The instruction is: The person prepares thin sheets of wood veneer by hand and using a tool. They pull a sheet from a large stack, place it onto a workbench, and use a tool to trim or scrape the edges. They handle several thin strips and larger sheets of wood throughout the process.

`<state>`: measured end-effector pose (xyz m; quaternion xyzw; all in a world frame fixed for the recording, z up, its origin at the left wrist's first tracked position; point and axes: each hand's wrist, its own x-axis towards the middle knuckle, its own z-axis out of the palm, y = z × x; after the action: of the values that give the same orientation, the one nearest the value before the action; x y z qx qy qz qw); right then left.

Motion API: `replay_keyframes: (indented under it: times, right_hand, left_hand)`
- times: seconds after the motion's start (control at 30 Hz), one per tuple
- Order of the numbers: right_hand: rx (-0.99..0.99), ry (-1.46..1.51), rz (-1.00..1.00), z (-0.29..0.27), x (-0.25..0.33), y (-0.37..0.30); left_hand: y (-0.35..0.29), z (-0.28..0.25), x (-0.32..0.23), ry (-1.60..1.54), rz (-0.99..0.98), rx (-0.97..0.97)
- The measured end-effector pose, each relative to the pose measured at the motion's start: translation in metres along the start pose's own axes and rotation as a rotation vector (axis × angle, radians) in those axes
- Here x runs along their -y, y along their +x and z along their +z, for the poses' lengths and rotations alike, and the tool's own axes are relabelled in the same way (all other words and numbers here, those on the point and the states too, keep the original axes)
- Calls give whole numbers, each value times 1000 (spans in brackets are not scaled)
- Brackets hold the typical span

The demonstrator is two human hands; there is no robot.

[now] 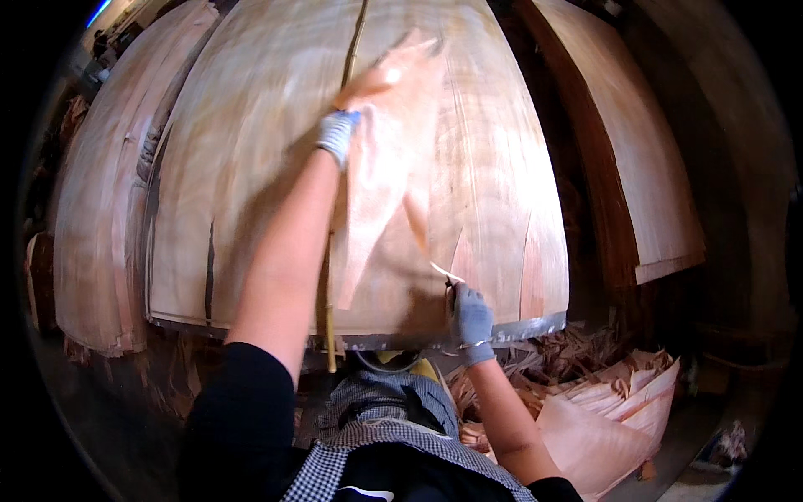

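My left hand (338,134), in a white and blue glove, reaches far over a broad stack of wood veneer sheets (276,167). It grips the left edge of a torn, pinkish piece of veneer (393,138), slightly blurred, its fingers partly hidden. That piece has a ragged far end and tapers into strips toward me. Close to the stack's near edge, my right hand (473,320), in a grey glove, is closed on a knife (447,273) with a thin, curved, bright blade. The blade lies by the veneer's near tip; whether they touch I cannot tell. A thin bamboo stick (329,322) runs lengthwise over the stack, left of the veneer piece.
Another veneer stack (92,217) stands on the left, and a further one (640,142) on the right across a dark gap. Torn veneer scraps (606,414) pile up below the near edge at right. A dark split (210,272) marks the stack's near left.
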<state>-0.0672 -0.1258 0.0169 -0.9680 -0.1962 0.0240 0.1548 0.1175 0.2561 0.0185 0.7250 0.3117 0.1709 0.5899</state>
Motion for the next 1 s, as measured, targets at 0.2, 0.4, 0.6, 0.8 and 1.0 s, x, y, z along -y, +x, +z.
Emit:
replay_keyframes:
  times: [0.2, 0.4, 0.6, 0.8, 1.0]
  right_hand:
    - [-100, -44, 71, 1, 5, 6]
    - [-68, 139, 295, -16, 13, 16]
    - [-266, 248, 99, -9, 65, -31]
    - [63, 622, 133, 47, 173, -133]
    - [143, 746, -16, 55, 223, -151]
  left_hand:
    - [-40, -164, -8, -329, -264, 61]
    - [-108, -283, 39, -497, -288, 147]
    - [-150, -323, 97, -329, -253, 148]
    - [-167, -361, 129, -310, -270, -5]
    - [-188, -340, 80, -470, -241, 171]
